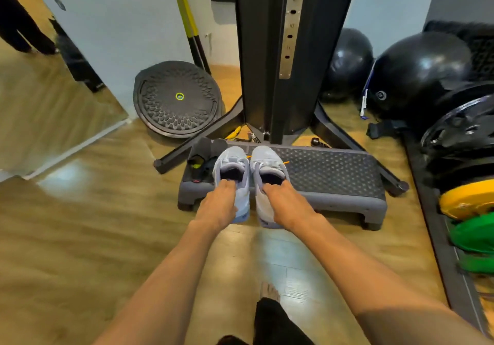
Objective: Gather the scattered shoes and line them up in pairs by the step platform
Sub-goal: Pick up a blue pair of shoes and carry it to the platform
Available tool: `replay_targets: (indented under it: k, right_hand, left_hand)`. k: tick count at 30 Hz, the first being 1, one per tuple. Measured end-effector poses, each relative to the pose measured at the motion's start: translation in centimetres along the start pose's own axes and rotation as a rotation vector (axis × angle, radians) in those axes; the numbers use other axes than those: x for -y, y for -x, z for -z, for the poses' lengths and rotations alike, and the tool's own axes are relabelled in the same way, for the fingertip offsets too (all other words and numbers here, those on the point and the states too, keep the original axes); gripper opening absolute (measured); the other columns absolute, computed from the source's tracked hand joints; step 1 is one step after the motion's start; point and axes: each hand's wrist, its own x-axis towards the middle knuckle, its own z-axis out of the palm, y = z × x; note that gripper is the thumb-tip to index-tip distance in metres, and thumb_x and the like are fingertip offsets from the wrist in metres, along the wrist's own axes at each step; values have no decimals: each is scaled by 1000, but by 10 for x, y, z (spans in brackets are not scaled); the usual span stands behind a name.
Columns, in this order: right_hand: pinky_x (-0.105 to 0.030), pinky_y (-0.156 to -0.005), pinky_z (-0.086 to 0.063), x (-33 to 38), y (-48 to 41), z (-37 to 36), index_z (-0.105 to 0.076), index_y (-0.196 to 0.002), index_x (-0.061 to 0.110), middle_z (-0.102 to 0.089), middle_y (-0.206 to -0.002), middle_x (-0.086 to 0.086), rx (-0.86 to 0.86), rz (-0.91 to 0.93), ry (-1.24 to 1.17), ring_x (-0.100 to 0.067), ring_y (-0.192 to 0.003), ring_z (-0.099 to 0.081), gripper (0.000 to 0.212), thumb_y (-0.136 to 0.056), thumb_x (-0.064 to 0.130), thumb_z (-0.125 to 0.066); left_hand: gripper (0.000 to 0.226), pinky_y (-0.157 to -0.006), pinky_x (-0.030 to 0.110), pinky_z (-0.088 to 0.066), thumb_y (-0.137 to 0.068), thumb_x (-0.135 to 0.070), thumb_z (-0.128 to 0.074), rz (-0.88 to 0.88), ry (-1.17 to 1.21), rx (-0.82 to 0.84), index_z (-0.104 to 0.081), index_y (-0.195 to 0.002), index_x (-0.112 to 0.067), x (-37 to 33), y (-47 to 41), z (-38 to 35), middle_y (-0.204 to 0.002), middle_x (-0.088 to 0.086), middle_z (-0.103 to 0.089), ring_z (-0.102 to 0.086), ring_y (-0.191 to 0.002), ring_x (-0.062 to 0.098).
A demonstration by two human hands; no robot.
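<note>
Two pale grey-blue sneakers are held side by side over the left part of the dark step platform. My left hand grips the left sneaker at its heel, fingers inside the opening. My right hand grips the right sneaker the same way. Their toes point away from me, toward the machine. A black shoe with a yellow-green insole mark lies on the platform's left end, touching the left sneaker's side. Whether the sneakers' soles rest on the platform, I cannot tell.
A black weight machine column stands right behind the platform, its legs splaying to both sides. A round black balance disc leans at the wall on the left. Black exercise balls and weight plates crowd the right. Wooden floor lies around me.
</note>
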Motion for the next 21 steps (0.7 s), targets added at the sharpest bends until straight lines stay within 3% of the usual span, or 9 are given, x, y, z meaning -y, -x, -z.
replay_targets:
  k: [4,8,10,12,15,18,21]
  right_hand:
    - [-42,-84,-51,-14,-81,-7,-45,-128,13,-51,-128,-13,-29,-14,-33,-32,-123,-39,59,-77,16,-74]
    - [-43,-90,-50,-34,-165,-24,-35,-140,14,-49,-133,-12,-6,-81,-16,-33,-129,-33,68,-82,16,-69]
    - [-44,-90,-50,-45,-203,-36,-34,-141,16,-46,-136,-12,24,-137,-9,-32,-131,-31,67,-82,8,-65]
    - [-44,-90,-50,-52,-236,-49,-29,-145,19,-42,-142,-8,38,-160,-1,-31,-134,-28,70,-85,12,-64]
    - [-44,-86,-52,-61,-280,-70,-28,-147,23,-35,-147,-10,-17,-160,-108,-33,-134,-30,78,-80,16,-69]
    - [-40,-78,-51,-71,-314,-93,-49,-123,16,-52,-123,-15,-25,-251,-174,-35,-121,-44,56,-73,10,-71]
    - [-42,-75,-50,-81,-337,-117,-51,-107,10,-54,-105,-12,20,-316,-143,-33,-113,-43,34,-77,2,-65]
  left_hand:
    - [34,-78,45,-41,-89,-11,-59,-25,-51,45,-41,-118,-7,23,-80,-13,-126,12,-42,-52,-109,38]
    - [40,-75,45,-40,-89,-12,-58,-83,-44,46,-39,-124,-7,49,-163,-47,-124,13,-43,-53,-107,38]
    - [45,-80,48,-43,-91,-13,-57,-111,-64,73,-36,-130,-6,58,-200,-63,-124,14,-43,-52,-109,38]
    - [47,-82,50,-43,-91,-11,-56,-140,-67,84,-36,-132,-6,68,-236,-79,-124,14,-42,-52,-108,38]
    - [42,-76,49,-41,-91,-9,-56,-124,-81,105,-38,-129,-8,86,-280,-103,-124,13,-41,-52,-105,38]
    - [36,-73,48,-42,-89,-9,-57,-123,-106,130,-40,-121,-11,102,-313,-124,-122,10,-42,-52,-105,35]
    - [38,-76,46,-46,-86,-12,-61,-146,-120,149,-40,-118,-12,114,-335,-145,-121,8,-42,-51,-107,32]
